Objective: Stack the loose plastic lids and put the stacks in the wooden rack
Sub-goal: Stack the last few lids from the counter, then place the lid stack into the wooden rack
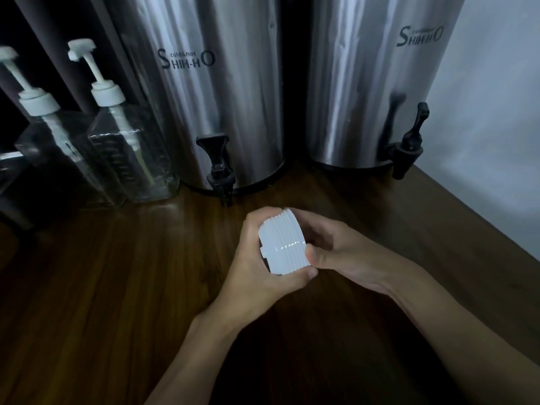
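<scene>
A stack of several white plastic lids (pixel 282 242) lies on its side between my two hands, just above the dark wooden counter (pixel 102 287). My left hand (pixel 257 267) cups the stack's left face, its thumb curled under the lower edge. From the right, my right hand (pixel 333 244) grips the stack, thumb pressed on the near rim and fingers wrapped behind it. The wooden rack is not in view.
Two tall steel drink dispensers (pixel 222 97) (pixel 371 83) with black taps (pixel 220 171) (pixel 409 147) stand at the back. Two clear pump bottles (pixel 128 153) (pixel 58 147) sit at the back left. A white wall (pixel 496 127) borders the counter's right edge.
</scene>
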Demonstrator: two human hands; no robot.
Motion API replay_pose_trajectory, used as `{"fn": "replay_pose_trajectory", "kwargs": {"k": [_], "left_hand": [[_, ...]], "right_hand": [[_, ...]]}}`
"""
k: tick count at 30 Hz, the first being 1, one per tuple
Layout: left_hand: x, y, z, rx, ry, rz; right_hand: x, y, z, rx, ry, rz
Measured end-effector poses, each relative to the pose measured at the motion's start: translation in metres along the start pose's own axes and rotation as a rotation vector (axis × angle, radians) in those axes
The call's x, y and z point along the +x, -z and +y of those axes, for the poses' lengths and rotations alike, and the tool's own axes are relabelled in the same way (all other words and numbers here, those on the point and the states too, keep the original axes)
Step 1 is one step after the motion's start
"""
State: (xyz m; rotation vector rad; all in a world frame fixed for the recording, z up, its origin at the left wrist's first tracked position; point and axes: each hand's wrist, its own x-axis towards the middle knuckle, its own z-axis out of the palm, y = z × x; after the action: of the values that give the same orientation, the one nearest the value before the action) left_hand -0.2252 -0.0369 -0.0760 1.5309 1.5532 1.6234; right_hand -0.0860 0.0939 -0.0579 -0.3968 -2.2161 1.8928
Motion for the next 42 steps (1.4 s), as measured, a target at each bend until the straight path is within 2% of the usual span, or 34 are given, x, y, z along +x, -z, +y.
{"fn": "replay_pose_trajectory", "kwargs": {"k": [5,10,16,24,33,37,42], "left_hand": [[0.000,0.000,-0.003,0.028,0.000,0.001],[0.001,-0.002,-0.003,0.068,0.027,0.015],[-0.004,0.002,0.006,0.153,-0.016,0.040],[-0.032,0.025,0.039,0.191,-0.108,0.102],[-0.080,0.106,0.116,0.131,-0.307,0.424],[-0.111,0.155,0.145,0.058,-0.236,0.612],[-0.151,0.204,0.178,-0.059,-0.238,0.752]], "right_hand": [[0.000,0.006,0.003,0.038,-0.014,-0.052],[-0.001,0.008,0.003,0.135,-0.025,-0.019],[-0.007,-0.004,-0.008,0.080,-0.040,0.062],[-0.018,-0.046,-0.046,-0.016,-0.035,0.067],[0.002,-0.140,-0.136,-0.012,0.175,-0.073],[0.007,-0.181,-0.160,0.084,0.278,-0.049],[0.018,-0.258,-0.168,-0.087,0.530,-0.064]]}}
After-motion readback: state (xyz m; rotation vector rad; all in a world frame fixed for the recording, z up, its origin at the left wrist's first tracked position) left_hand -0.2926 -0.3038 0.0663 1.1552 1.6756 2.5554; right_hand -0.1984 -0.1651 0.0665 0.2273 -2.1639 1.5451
